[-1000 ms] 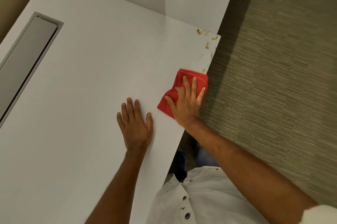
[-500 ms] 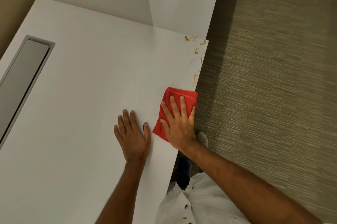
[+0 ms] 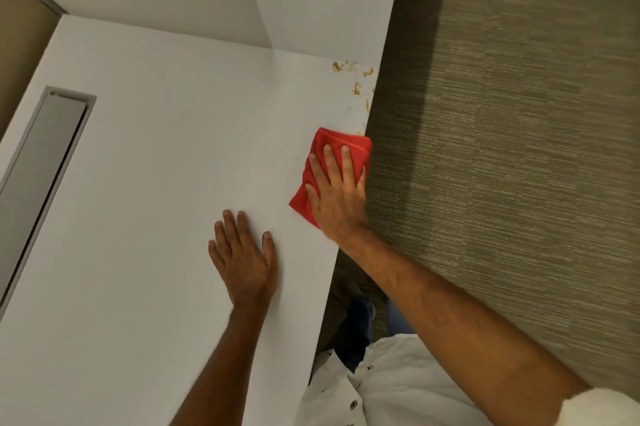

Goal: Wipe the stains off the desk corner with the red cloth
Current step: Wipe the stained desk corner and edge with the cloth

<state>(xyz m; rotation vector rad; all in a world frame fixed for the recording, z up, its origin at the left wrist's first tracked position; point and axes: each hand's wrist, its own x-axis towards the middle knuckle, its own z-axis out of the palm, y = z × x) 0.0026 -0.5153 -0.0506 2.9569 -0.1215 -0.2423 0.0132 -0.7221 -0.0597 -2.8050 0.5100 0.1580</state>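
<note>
Stained white desk, grey carpet

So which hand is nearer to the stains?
Right. The right hand presses the cloth just below the stains, by the desk edge; the left hand lies flat farther back.

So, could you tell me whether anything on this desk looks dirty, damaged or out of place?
Yes: brownish-yellow stains dot the far right corner of the white desk, some right along its edge. The red cloth under the right hand lies just short of them. The left hand rests flat on the desk. Nothing else stands out.
</note>
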